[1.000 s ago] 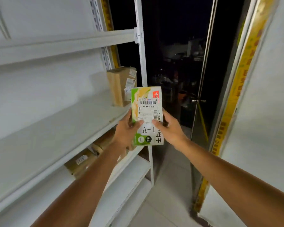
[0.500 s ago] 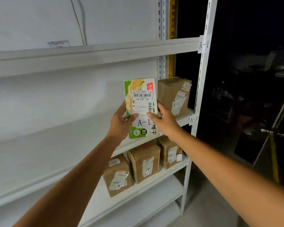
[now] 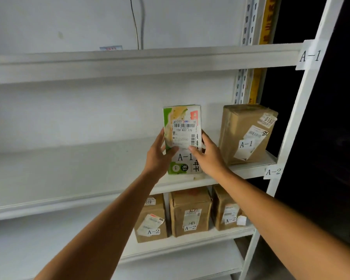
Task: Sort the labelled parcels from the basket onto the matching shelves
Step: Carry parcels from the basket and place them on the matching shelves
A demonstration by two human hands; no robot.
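Note:
A green and white parcel [image 3: 182, 122] with a barcode sticker and an "A-1" label stands upright at the front edge of the white A-1 shelf [image 3: 89, 174]. My left hand [image 3: 159, 156] grips its left side, thumb on the front. My right hand [image 3: 209, 156] grips its right side, thumb on the label. A brown carton [image 3: 245, 132] marked "A-1" stands just to its right on the same shelf. The basket is out of view.
Three brown cartons labelled "A-2" [image 3: 190, 213] stand on the shelf below. Tags "A-1" [image 3: 309, 56] and "A-2" [image 3: 273, 171] hang on the white upright at the right. Beyond the upright is a dark opening. The left stretch of both shelves holds nothing.
My view has swung left from the dark doorway to face the shelving. Both hands have carried the parcel up and forward onto the shelf beside the brown A-1 carton.

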